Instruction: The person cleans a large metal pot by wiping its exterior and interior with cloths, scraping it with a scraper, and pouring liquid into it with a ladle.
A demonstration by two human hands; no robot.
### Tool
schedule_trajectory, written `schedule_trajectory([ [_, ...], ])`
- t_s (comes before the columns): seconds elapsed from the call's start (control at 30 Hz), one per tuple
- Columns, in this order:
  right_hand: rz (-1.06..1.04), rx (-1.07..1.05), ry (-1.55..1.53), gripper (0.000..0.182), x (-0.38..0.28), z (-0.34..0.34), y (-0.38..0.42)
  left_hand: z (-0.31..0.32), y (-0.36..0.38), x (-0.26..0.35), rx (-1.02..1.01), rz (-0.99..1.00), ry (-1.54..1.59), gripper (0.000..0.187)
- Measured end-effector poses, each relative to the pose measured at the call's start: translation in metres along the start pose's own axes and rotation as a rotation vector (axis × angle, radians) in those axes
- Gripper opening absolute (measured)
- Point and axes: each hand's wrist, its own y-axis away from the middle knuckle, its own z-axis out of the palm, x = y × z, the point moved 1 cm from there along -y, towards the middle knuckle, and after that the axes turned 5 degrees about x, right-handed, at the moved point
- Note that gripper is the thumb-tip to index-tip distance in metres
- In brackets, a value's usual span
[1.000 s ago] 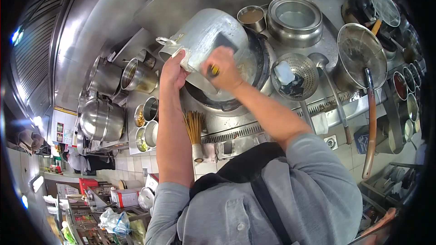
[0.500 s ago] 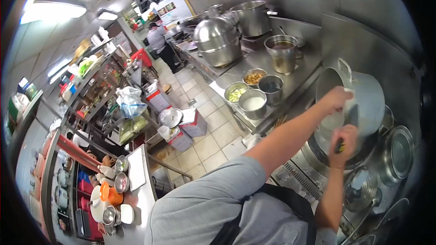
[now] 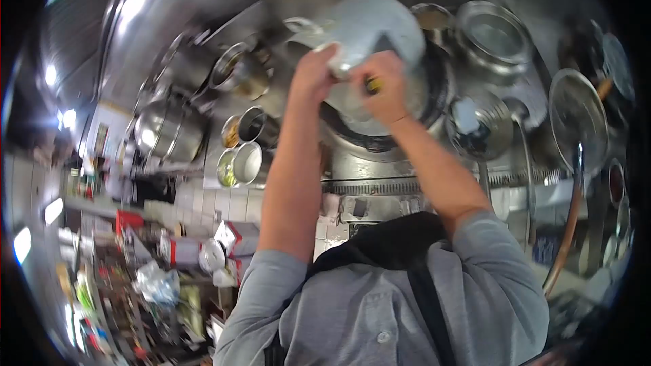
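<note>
A large pale metal pot (image 3: 380, 17) lies tipped on its side above a wok burner ring (image 3: 434, 98), its loop handle sticking up at the left. My left hand (image 3: 314, 74) is closed at the pot's rim, with a small whitish patch by the fingertips that I cannot make out. Close beside it, my right hand (image 3: 385, 88) is wrapped round a flat-bladed tool (image 3: 372, 85) with a black and yellow handle. Its dark blade shows against the side of the pot. Motion blurs both hands slightly.
To the left stand several small metal pots, including one with white contents (image 3: 248, 163), and a domed steamer (image 3: 169, 129). On the right are a lidded-looking pot (image 3: 494, 37), a perforated skimmer (image 3: 498, 122), a ladle (image 3: 518, 110) and a large long-handled strainer (image 3: 578, 122).
My view has swung to the right, bringing the stove in front of me. Both hands stay at the tipped pot, and the tool remains in my right hand.
</note>
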Motion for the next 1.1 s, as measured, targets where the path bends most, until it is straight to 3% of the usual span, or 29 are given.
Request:
schedule_trajectory([
  [0.03,-0.068,-0.055,-0.100,0.017,-0.028,0.002,0.008,0.002,0.001,0.001,0.072,0.027,-0.086,0.030],
  [0.07,-0.136,-0.120,-0.210,0.017,-0.048,0.004,0.015,-0.005,-0.003,0.001,0.039,-0.066,-0.026,0.030],
  [0.17,-0.174,-0.202,-0.138,0.021,-0.036,0.001,0.021,-0.003,-0.002,0.009,0.060,-0.085,-0.104,0.031],
  [0.27,0.116,0.070,0.130,0.026,0.035,-0.006,0.003,-0.005,-0.005,0.001,0.009,-0.061,-0.112,0.033],
  [0.3,0.099,0.078,0.074,0.028,0.021,-0.004,-0.002,0.001,-0.001,0.002,0.019,-0.058,-0.092,0.036],
  [0.4,-0.109,-0.138,-0.206,0.026,-0.039,-0.002,0.018,-0.005,-0.013,0.002,0.041,-0.095,-0.055,0.039],
  [0.43,-0.044,-0.223,-0.251,0.024,-0.055,-0.005,0.026,-0.007,-0.015,0.003,0.051,-0.118,-0.050,0.039],
  [0.53,-0.008,-0.124,-0.110,0.024,0.009,-0.016,0.019,-0.004,-0.007,0.003,0.017,-0.071,-0.094,0.032],
  [0.57,0.068,0.016,0.007,0.023,0.028,-0.019,0.008,-0.005,-0.010,0.001,-0.014,-0.062,-0.085,0.032],
  [0.67,-0.011,0.018,-0.090,0.023,-0.001,-0.007,0.007,0.013,0.004,0.010,0.144,-0.087,-0.127,0.040],
  [0.77,-0.133,-0.116,-0.179,0.024,-0.021,-0.006,0.023,-0.010,-0.015,0.005,0.019,-0.144,-0.076,0.041],
  [0.83,-0.035,-0.131,-0.144,0.024,-0.013,-0.017,0.015,-0.008,-0.011,0.004,-0.003,-0.100,-0.090,0.041],
  [0.93,0.118,0.099,0.047,0.023,0.016,-0.017,0.001,-0.003,-0.010,0.005,-0.015,-0.095,-0.068,0.040],
  [1.07,-0.039,-0.129,-0.277,0.024,-0.054,-0.010,0.027,-0.009,-0.019,0.005,0.013,-0.133,-0.087,0.040],
  [1.1,-0.120,-0.078,-0.237,0.027,-0.047,-0.010,0.026,-0.012,-0.021,0.004,0.018,-0.139,-0.113,0.040],
])
